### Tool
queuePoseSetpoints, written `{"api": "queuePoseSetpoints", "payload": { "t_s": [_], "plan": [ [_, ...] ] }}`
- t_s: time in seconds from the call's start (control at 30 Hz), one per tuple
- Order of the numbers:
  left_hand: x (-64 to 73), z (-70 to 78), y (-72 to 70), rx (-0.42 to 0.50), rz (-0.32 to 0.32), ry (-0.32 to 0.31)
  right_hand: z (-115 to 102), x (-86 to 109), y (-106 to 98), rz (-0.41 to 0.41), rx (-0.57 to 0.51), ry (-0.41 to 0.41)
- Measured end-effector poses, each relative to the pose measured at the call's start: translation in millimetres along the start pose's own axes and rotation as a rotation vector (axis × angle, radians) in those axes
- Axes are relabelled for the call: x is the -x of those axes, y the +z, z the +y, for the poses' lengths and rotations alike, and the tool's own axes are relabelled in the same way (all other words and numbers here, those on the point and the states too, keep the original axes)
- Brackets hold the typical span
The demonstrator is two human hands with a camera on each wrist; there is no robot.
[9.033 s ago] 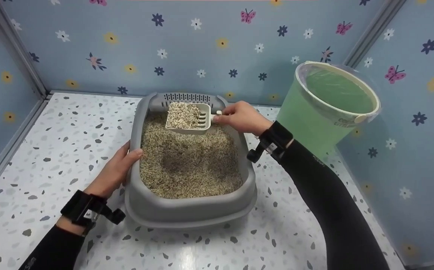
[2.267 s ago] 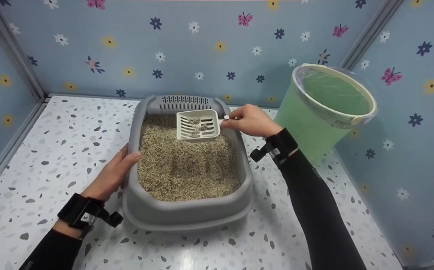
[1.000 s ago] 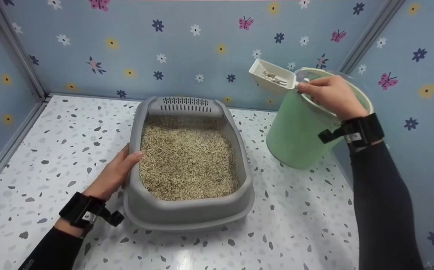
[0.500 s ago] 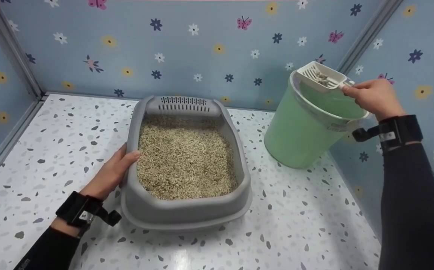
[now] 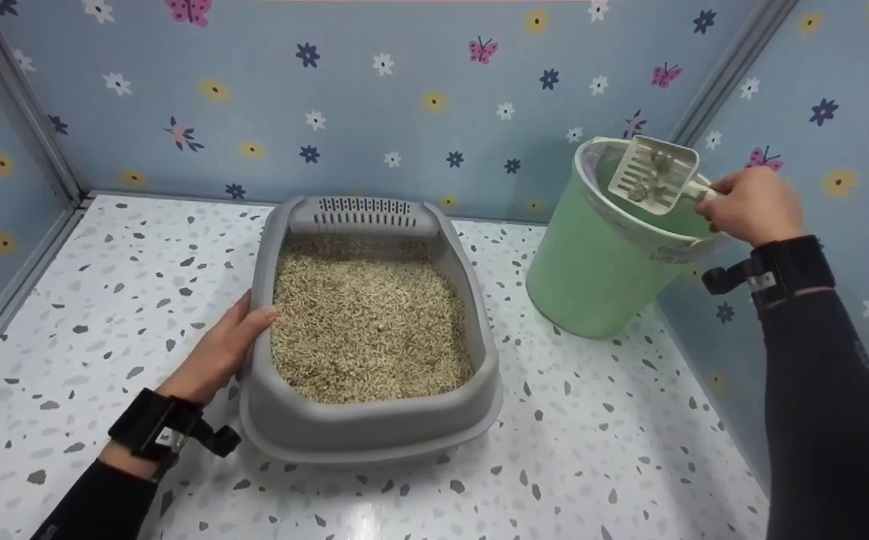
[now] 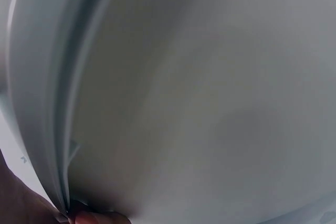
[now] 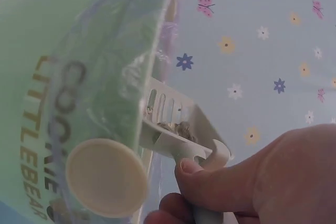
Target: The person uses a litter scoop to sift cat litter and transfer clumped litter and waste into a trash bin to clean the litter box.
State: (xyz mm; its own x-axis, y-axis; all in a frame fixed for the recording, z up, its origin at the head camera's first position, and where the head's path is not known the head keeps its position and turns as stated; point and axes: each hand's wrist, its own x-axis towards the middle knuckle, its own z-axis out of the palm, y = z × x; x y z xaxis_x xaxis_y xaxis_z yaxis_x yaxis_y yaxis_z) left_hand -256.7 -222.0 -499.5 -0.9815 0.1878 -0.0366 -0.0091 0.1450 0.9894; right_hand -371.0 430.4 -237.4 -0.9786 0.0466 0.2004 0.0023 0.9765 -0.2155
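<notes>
My right hand (image 5: 757, 204) grips the handle of a white slotted litter scoop (image 5: 678, 176). The scoop is tilted over the mouth of a green trash bin (image 5: 592, 255), with a few greyish clumps (image 5: 656, 176) in it. In the right wrist view the thumb (image 7: 220, 184) presses along the handle beside the scoop's small hook. My left hand (image 5: 217, 349) holds the left rim of a grey litter box (image 5: 374, 431), thumb over the edge and fingers outside, partly hidden. Pale pellet litter (image 5: 374, 322) lies fairly level in the box.
A clear plastic liner (image 7: 115, 72) folds over the bin's rim. The bin stands by the back-right corner, close to the flowered walls (image 5: 374, 97). Speckled white flooring (image 5: 112, 300) surrounds the box.
My right hand has carried the scoop from above the litter box to the bin and tilted it there. The litter surface looks more level than before. My left hand stays on the rim.
</notes>
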Motion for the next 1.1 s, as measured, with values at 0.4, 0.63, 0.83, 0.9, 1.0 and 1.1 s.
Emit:
{"api": "queuePoseSetpoints", "payload": {
  "t_s": [0.4, 0.63, 0.83, 0.9, 1.0, 1.1],
  "plan": [
    [1.5, -0.9, -0.7, 0.0, 0.004, -0.006, -15, 6.3, 22, 0.238, 0.191, -0.074],
    [2.0, 0.1, 1.8, -0.022, 0.017, -0.028, -17, 7.4, 27, 0.268, 0.172, -0.067],
    [2.6, -0.1, 2.3, -0.022, 0.026, -0.023, -15, 7.3, 27, 0.208, 0.104, -0.034],
    [2.8, -0.1, 2.4, -0.019, 0.023, -0.026, -15, 9.1, 26, 0.192, 0.072, -0.029],
    [3.5, 0.7, 2.0, -0.021, 0.021, -0.035, -17, 12.7, 23, 0.17, 0.019, -0.006],
    [4.1, 1.5, 1.9, -0.021, 0.021, -0.041, -28, 18.8, 20, 0.173, -0.019, 0.011]
  ]
}}
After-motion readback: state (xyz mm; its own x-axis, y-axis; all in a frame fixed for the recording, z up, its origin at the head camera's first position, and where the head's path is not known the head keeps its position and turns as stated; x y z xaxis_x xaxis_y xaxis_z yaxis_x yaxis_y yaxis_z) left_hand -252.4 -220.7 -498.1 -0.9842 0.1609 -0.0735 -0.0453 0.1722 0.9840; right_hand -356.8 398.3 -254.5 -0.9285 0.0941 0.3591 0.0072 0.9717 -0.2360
